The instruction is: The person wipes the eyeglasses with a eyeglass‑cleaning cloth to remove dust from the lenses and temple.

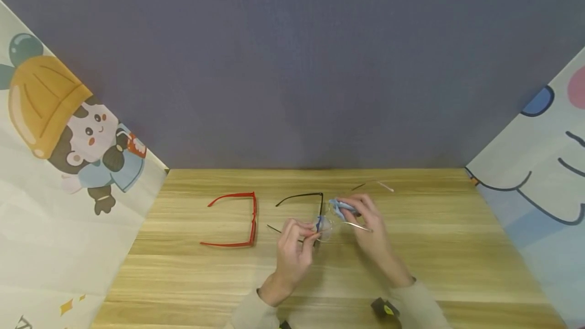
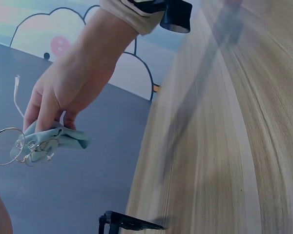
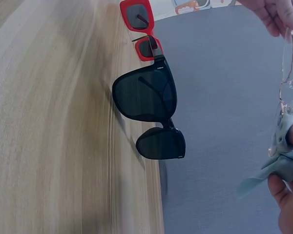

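Thin wire-framed eyeglasses [image 1: 325,229] with round clear lenses are held up between both hands. My left hand [image 1: 294,249] pinches them at one side of the frame, fingertips at the rim. Folded in the fingers of my right hand [image 1: 371,222] is a light blue cloth [image 1: 339,207]. In the left wrist view, the cloth [image 2: 63,138] lies around the lens on that side, pressed by the fingers. The other round rim [image 2: 7,146] shows uncovered there. A slim metal temple [image 1: 358,226] extends under the right hand.
Black sunglasses [image 3: 145,92] stand on the wooden table [image 1: 439,248], partly behind my left hand in the head view. Red-framed sunglasses [image 1: 253,220] lie farther left, temples spread. A grey panel [image 1: 315,65] rises behind the table, with printed cartoon sheets [image 1: 105,156] at the sides.
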Tool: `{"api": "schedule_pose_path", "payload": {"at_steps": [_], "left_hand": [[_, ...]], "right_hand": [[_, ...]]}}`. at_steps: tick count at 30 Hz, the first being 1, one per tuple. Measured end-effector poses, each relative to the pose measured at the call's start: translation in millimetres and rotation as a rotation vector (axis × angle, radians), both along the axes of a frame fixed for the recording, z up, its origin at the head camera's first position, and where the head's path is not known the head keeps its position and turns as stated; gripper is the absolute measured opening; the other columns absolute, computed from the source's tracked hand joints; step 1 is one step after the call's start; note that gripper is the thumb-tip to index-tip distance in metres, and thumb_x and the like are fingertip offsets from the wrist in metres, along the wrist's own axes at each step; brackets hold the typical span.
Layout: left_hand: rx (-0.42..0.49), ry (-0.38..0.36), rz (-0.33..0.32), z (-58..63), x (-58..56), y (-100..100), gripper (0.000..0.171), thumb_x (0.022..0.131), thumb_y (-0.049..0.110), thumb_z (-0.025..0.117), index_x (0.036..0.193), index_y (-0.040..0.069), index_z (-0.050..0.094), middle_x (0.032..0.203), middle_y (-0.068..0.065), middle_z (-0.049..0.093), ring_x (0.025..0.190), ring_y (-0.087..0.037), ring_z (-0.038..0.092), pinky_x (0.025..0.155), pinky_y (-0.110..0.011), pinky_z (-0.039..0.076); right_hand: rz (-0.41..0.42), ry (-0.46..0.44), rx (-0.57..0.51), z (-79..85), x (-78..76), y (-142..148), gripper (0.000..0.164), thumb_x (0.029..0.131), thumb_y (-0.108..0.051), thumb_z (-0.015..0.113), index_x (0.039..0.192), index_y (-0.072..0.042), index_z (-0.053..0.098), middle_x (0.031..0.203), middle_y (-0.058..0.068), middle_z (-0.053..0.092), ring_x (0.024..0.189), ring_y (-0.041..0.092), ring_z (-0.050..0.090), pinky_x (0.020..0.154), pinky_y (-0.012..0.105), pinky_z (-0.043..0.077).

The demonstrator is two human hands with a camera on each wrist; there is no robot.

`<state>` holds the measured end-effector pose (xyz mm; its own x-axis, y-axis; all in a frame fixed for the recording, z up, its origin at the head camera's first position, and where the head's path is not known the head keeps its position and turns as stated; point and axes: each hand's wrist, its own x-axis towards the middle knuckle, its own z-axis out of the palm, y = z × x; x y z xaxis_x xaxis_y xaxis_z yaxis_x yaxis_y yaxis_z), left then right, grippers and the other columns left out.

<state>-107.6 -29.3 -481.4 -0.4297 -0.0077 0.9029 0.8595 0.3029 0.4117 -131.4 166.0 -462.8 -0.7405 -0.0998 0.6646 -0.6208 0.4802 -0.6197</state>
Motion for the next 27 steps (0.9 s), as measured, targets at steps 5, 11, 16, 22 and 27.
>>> {"api": "schedule_pose_path", "payload": {"at_steps": [5, 11, 16, 22, 27], "left_hand": [[-0.020, 0.009, -0.002, -2.1, -0.1, -1.4, 0.022, 0.076, -0.009, 0.076, 0.087, -0.003, 0.057, 0.088, -0.012, 0.062, 0.081, -0.027, 0.064, 0.080, -0.026, 0.059], [-0.054, 0.023, -0.001, -5.0, 0.6, -3.1, 0.017, 0.082, -0.006, 0.073, 0.087, -0.003, 0.057, 0.086, -0.011, 0.061, 0.079, -0.025, 0.063, 0.079, -0.024, 0.059], [-0.062, 0.021, -0.009, -5.4, 0.5, -3.4, 0.016, 0.085, -0.006, 0.072, 0.088, -0.004, 0.056, 0.087, -0.012, 0.060, 0.080, -0.026, 0.065, 0.080, -0.023, 0.059], [-0.049, 0.032, 0.021, -6.1, -1.8, -2.7, 0.017, 0.085, -0.002, 0.073, 0.088, -0.004, 0.056, 0.086, -0.012, 0.060, 0.080, -0.027, 0.066, 0.080, -0.026, 0.060], [-0.048, 0.042, 0.019, -6.0, -2.1, -3.1, 0.016, 0.090, 0.002, 0.071, 0.088, -0.005, 0.056, 0.086, -0.013, 0.060, 0.079, -0.028, 0.065, 0.079, -0.026, 0.060]], "right_hand": [[0.009, -0.056, 0.061, -4.8, -1.1, 2.5, 0.033, 0.086, 0.011, 0.075, 0.115, -0.003, 0.073, 0.107, 0.006, 0.065, 0.087, 0.012, 0.063, 0.075, 0.014, 0.055], [-0.080, -0.016, 0.137, -16.6, -3.0, 5.6, 0.030, 0.085, 0.010, 0.077, 0.113, 0.000, 0.073, 0.101, 0.008, 0.064, 0.083, 0.013, 0.063, 0.073, 0.012, 0.054], [-0.137, -0.009, 0.093, -22.8, -3.5, 5.2, 0.029, 0.084, 0.009, 0.078, 0.111, 0.000, 0.073, 0.100, 0.009, 0.066, 0.084, 0.015, 0.064, 0.078, 0.007, 0.050], [-0.095, -0.017, 0.066, -19.2, -0.7, 1.4, 0.031, 0.084, 0.009, 0.078, 0.112, -0.002, 0.074, 0.101, 0.007, 0.068, 0.086, 0.014, 0.065, 0.077, 0.008, 0.053], [0.011, -0.003, 0.032, -12.5, 2.5, -3.6, 0.033, 0.082, 0.014, 0.077, 0.112, -0.001, 0.074, 0.102, 0.006, 0.067, 0.085, 0.011, 0.063, 0.069, 0.011, 0.054]]}}
